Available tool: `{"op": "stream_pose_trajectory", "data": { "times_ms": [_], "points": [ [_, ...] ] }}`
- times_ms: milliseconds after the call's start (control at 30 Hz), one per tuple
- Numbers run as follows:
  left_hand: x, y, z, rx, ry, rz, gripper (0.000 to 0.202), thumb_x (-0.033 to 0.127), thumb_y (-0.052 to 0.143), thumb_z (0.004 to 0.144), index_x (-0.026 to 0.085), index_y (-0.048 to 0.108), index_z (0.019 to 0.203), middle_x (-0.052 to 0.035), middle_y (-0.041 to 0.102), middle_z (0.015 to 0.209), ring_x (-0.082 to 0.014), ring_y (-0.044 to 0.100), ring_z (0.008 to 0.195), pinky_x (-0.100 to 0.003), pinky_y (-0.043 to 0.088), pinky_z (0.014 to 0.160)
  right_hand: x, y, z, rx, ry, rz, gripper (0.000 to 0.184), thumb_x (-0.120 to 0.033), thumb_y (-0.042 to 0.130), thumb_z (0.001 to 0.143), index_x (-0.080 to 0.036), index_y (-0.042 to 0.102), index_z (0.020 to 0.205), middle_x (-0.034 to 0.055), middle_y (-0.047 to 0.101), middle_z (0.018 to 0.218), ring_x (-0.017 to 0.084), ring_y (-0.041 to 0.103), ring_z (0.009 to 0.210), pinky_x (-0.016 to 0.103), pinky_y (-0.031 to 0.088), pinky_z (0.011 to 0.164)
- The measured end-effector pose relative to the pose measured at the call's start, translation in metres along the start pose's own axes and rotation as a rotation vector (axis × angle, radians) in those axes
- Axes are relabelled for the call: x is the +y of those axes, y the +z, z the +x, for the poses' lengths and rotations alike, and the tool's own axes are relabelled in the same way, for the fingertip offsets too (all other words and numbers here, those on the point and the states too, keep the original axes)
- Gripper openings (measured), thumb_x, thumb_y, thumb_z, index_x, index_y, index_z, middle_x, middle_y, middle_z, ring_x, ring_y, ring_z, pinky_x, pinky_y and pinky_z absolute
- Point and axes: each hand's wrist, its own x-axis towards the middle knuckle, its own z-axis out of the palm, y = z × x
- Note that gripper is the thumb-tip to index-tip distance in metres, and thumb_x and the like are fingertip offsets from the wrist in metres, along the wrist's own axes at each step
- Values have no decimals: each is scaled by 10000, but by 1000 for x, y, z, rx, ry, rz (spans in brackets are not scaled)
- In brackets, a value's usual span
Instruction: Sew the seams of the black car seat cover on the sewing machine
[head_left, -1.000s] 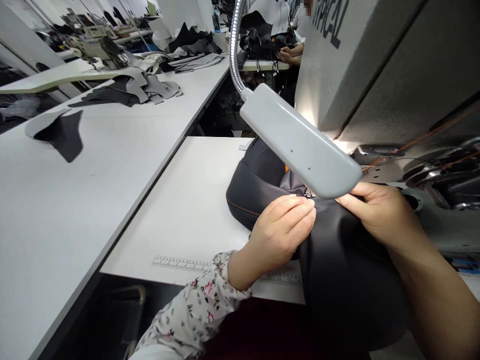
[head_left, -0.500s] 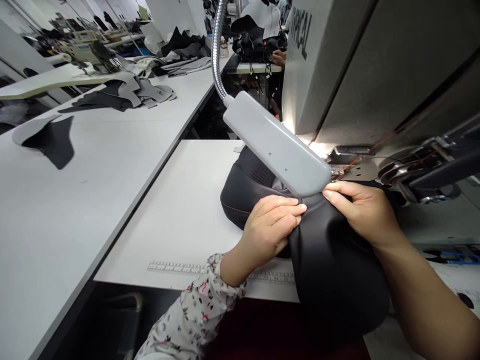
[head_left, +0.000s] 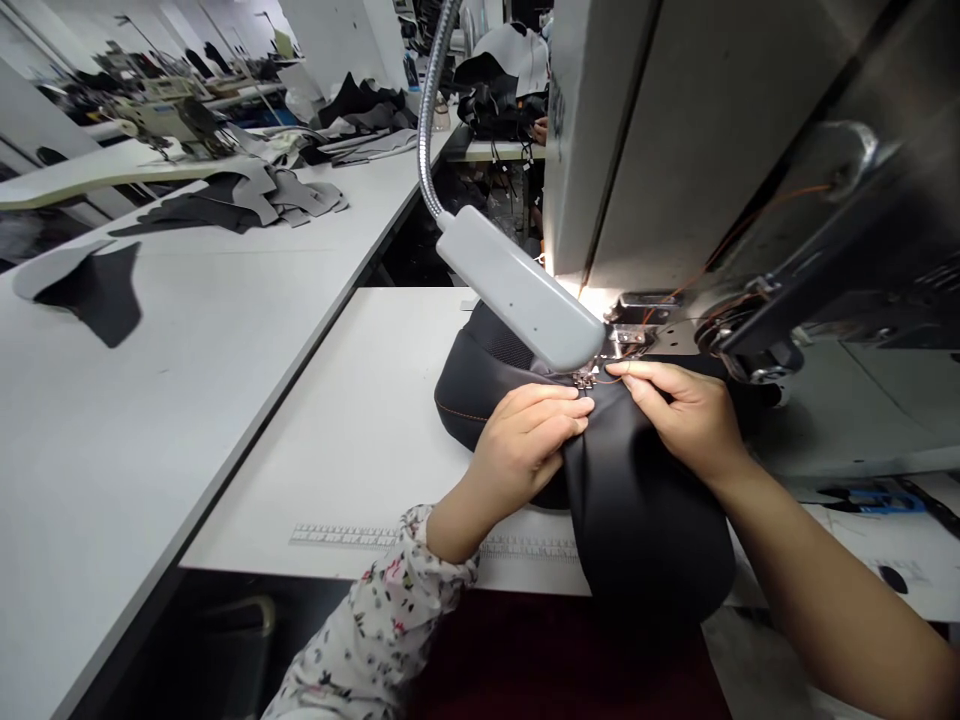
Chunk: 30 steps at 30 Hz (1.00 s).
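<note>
Since the grey sewing machine head (head_left: 675, 150) fills the upper right of the frame, the work sits close against it, on a white sewing table (head_left: 337, 440) set beside a long white table (head_left: 112, 480) running toward the upper left. That long table carries scattered black and grey cut panels (head_left: 90, 295), likely kept there as a supply within reach. Farther off at the upper left stands another sewing machine (head_left: 172, 118), and at the top centre a co-worker's hand (head_left: 538, 130) rests beside a dark pile of work.

A padded black cover (head_left: 645, 520) lies on the near part of the sewing table and spills over its edge toward the person, its bulk apparently left to hang so that only the top edge needs guiding. Orange stitching runs along its left side. A gooseneck lamp (head_left: 517, 290) is bent low over it, seemingly to light the presser foot (head_left: 626, 340), which sits just beyond the hands.

The left hand (head_left: 521, 445), in a floral sleeve (head_left: 382, 620), has its fingers pressed together and pinches the cover's edge. The right hand (head_left: 679, 415) pinches the same edge from the other side, so the fabric is held taut between them. A small metal zip slider (head_left: 583, 380) shows just beyond the left fingertips (head_left: 581, 405).
</note>
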Motion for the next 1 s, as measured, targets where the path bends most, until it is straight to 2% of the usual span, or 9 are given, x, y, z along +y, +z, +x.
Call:
{"op": "stream_pose_trajectory", "data": {
  "times_ms": [167,233,333,467,567,667,800,933,1000],
  "points": [
    [34,-9,29,-147,-90,-186,419,1,413,895,144,638,1218,-101,707,1285,-200,653,1233,-372,542,1071,-23,0,-17,24,-276,-217,277,-148,493,974,-162,746,1085,82,780,972,204,750,883,317,609,783],
    [48,4,41,-217,-35,-20,380,96,416,958,110,604,1287,-144,675,1310,-243,653,1195,-414,536,1034,-40,-4,-38,4,-355,-280,262,-186,485,958,-137,739,1000,117,751,907,238,730,858,352,619,744],
    [61,31,51,-304,53,398,354,375,457,1035,105,657,1147,-128,701,982,-281,662,895,-455,509,862,-42,-24,-80,-15,-351,-274,233,-206,522,949,-118,728,1012,165,744,1088,270,690,1113,404,603,955],
    [63,55,55,-339,52,706,453,532,531,1006,104,674,967,-87,607,732,-264,596,690,-399,404,670,30,-89,-151,108,83,-583,241,-193,533,961,-197,723,1110,72,758,1116,202,682,1113,386,561,1039],
    [68,59,56,-396,-13,773,518,463,519,1023,5,650,1227,-111,647,773,-269,608,690,-388,386,663,105,-141,-201,161,309,-752,341,-181,439,950,-111,728,1117,196,720,1180,307,670,1119,537,551,1017],
    [80,61,49,-442,-156,745,578,393,485,1046,-30,514,1439,-182,715,1003,-305,676,857,-415,432,755,154,-167,-232,21,387,-807,452,-133,416,898,-105,705,1243,199,683,1290,315,635,1211,510,520,1077],
    [90,69,32,-392,-293,596,620,355,468,1052,-33,383,1528,-269,618,1375,-346,600,1278,-449,442,975,174,-175,-247,-96,388,-842,437,-226,421,898,-96,725,1184,229,701,1050,393,652,985,604,542,899],
    [88,70,25,-328,-375,416,603,335,422,1067,-8,328,1555,-247,569,1469,-314,543,1373,-440,443,1029,170,-183,-250,-85,342,-796,288,-378,446,862,-189,643,770,189,607,746,422,623,806,631,522,798],
    [86,70,24,-298,-409,338,597,334,408,1071,12,314,1565,-238,536,1513,-305,517,1407,-443,438,1058,153,-183,-245,-37,357,-746,278,-406,414,917,-228,614,840,158,618,751,385,644,774,566,546,741]
  ]
}}
